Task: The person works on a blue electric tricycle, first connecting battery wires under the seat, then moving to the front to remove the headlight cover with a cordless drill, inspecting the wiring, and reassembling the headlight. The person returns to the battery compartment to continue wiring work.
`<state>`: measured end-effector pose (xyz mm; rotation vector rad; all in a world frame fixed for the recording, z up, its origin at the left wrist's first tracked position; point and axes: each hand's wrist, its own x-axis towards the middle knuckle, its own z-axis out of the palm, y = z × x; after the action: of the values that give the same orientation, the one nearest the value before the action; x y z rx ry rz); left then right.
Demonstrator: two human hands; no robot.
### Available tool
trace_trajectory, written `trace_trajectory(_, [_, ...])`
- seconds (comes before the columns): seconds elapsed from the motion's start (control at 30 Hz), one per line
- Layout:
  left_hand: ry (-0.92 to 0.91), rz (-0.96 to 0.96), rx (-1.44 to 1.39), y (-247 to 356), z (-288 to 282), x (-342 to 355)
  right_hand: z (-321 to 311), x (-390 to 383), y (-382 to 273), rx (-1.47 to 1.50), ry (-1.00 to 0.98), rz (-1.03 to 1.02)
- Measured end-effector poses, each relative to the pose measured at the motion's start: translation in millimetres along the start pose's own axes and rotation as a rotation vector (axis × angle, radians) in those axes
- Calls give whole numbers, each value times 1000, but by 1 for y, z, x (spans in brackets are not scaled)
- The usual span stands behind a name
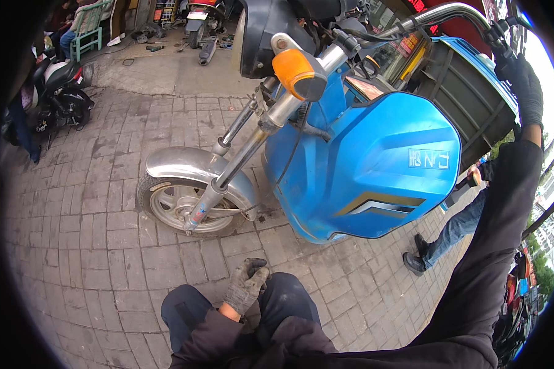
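Note:
A blue cargo tricycle stands close before me, its front wheel pointing left under a silver mudguard. My right hand, in a dark glove, reaches up along the right side and is closed round the grip at the end of the chrome handlebar. Low down, my left hand rests between my knees in a worn grey glove. Its fingers are curled in and nothing shows in them. An orange turn signal sits beside the fork.
Grey paving bricks cover the ground. A person in jeans stands behind the tricycle at right. A black scooter is parked at left, with another scooter farther back. Someone sits on a green bench; tools lie scattered near the shop.

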<state>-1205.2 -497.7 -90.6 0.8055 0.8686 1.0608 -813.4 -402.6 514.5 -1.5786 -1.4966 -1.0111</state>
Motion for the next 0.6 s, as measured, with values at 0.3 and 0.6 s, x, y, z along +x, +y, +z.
trace_trajectory(0.3, [31, -59, -61, -24, -4, -2, 9, -12, -6, -41, 102, -98])
trace_trajectory(0.6, [3, -57, -4, -15, 2, -6, 9, -9, 27, -42, 133, -244])
